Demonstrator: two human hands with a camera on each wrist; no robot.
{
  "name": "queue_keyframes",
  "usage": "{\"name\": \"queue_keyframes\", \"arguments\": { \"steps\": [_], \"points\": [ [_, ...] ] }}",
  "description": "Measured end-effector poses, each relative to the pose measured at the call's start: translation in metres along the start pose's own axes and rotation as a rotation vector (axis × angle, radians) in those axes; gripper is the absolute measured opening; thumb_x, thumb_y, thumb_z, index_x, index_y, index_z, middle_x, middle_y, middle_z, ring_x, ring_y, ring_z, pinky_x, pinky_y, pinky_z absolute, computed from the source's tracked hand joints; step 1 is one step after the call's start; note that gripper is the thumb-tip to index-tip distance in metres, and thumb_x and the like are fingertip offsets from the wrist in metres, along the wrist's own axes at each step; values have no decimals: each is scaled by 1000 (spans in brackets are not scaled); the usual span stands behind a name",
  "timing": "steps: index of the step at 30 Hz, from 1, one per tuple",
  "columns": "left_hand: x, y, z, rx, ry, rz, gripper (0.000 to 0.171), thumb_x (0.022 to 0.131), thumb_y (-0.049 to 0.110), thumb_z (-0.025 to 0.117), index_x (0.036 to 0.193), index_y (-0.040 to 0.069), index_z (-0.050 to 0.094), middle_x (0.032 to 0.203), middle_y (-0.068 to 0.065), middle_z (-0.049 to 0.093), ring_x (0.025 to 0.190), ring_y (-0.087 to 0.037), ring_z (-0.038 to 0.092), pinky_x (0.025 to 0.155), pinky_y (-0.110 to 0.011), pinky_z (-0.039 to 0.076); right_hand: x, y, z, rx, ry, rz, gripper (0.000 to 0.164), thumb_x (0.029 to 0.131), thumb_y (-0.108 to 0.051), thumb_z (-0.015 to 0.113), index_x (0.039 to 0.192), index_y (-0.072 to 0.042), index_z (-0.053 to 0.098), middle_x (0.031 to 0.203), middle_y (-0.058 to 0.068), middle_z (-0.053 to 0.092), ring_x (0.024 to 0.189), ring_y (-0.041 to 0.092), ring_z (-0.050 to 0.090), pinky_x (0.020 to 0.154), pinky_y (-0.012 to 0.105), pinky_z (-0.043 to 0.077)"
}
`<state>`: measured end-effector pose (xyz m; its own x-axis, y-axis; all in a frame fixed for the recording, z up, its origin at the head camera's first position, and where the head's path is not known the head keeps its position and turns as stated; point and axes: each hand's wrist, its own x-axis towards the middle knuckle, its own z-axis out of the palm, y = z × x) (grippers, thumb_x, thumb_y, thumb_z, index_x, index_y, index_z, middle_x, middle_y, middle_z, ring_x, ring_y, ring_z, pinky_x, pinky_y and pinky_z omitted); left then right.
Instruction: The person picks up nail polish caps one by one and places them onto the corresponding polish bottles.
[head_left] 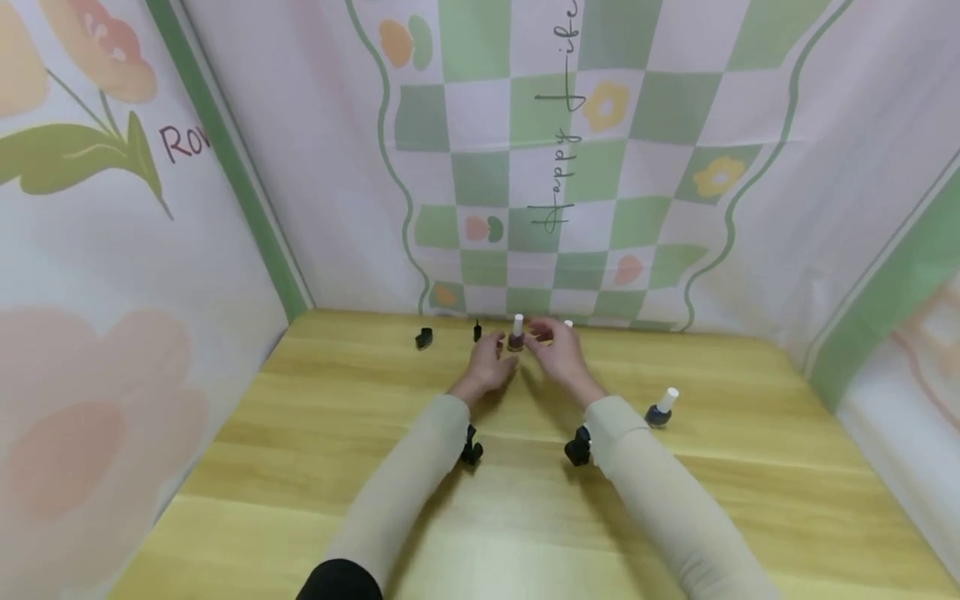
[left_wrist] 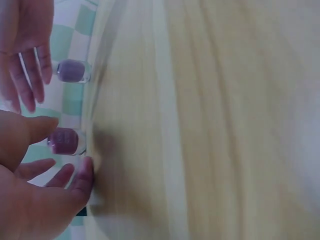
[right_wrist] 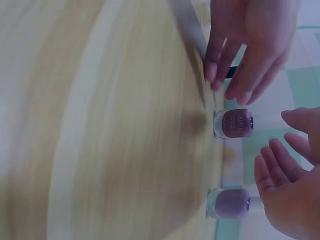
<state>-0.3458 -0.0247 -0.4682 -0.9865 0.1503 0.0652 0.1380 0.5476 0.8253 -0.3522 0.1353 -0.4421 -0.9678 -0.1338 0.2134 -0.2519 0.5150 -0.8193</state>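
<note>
A nail polish bottle with dark red polish [head_left: 516, 342] and a white cap stands upright near the back of the table, between the two hands. Just left of it is my left hand [head_left: 488, 365], fingers spread; in the left wrist view its thumb tip is right at the bottle [left_wrist: 65, 141]. My right hand [head_left: 557, 350] is on the other side, fingers loosely bent and holding nothing. Beyond the right hand stands a second bottle with purple polish [right_wrist: 231, 203], mostly hidden in the head view except for its white cap [head_left: 568, 323].
A dark blue nail polish bottle [head_left: 659, 415] with a white cap stands at the right, beside the right sleeve. Toward the back left are a slim black object [head_left: 477, 332] and a small black piece [head_left: 424, 337]. A checked curtain [head_left: 480, 179] hangs behind the wooden table [head_left: 300, 433].
</note>
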Motion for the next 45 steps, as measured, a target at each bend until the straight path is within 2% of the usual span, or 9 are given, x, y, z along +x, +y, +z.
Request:
{"name": "queue_keyframes", "arguments": {
  "steps": [5,9,12,16,24,30,34,37,45],
  "points": [
    [-12,0,-16,-4,-81,-10,57,100,14,65,149,-5,42,147,-26,50,132,-40,54,110,-48,47,-5,-4,-8,-36,-68,0,43,97,-6,67,137,5,56,134,27,60,117,42,61,99,52,54],
    [-23,-7,-29,21,-131,8,56,100,15,66,147,-5,43,144,-26,51,129,-41,55,107,-49,49,-13,-3,-12,-60,-94,-12,44,97,-7,68,137,6,55,135,28,59,114,43,62,97,51,55],
    [-32,-12,-40,36,-149,26,56,99,14,68,147,-5,44,141,-27,52,125,-42,57,104,-49,51,-20,-2,-15,-79,-114,-12,46,97,-10,69,137,6,55,134,28,59,114,43,63,98,52,54],
    [-44,-19,-56,39,-140,50,58,98,15,70,146,-5,45,139,-28,52,120,-42,59,101,-49,53,-27,-1,-17,-93,-140,-15,48,97,-13,70,139,5,54,135,26,59,114,42,62,98,53,53],
    [-67,-34,-87,16,-72,45,52,97,12,71,141,-4,49,138,-28,52,118,-42,57,102,-51,51,-37,-6,-13,-67,-248,-34,52,98,-16,69,141,6,50,137,28,56,119,45,59,100,56,51],
    [-75,-49,-103,-34,36,0,50,95,6,72,137,-6,50,134,-28,53,116,-42,57,100,-50,52,-36,-17,0,-28,-318,-29,55,98,-17,69,142,7,46,139,29,54,123,45,56,102,56,51],
    [-73,-54,-109,-51,123,-38,52,93,7,74,136,-6,50,131,-30,53,112,-44,59,96,-51,53,-30,-24,13,-23,-330,-32,57,97,-15,69,142,8,44,137,30,54,122,45,56,103,55,50],
    [-68,-57,-113,-86,170,-79,57,92,9,75,140,-5,47,133,-30,52,115,-45,58,98,-52,52,-24,-28,24,-23,-330,-7,58,97,-15,69,142,9,42,135,31,54,121,44,57,103,54,50],
    [-58,-62,-119,-136,207,-199,68,94,13,74,150,1,37,141,-26,45,129,-46,50,107,-54,47,-6,-36,50,-54,-347,97,63,99,-19,66,147,8,36,140,32,50,128,45,52,107,55,46]
  ]
}}
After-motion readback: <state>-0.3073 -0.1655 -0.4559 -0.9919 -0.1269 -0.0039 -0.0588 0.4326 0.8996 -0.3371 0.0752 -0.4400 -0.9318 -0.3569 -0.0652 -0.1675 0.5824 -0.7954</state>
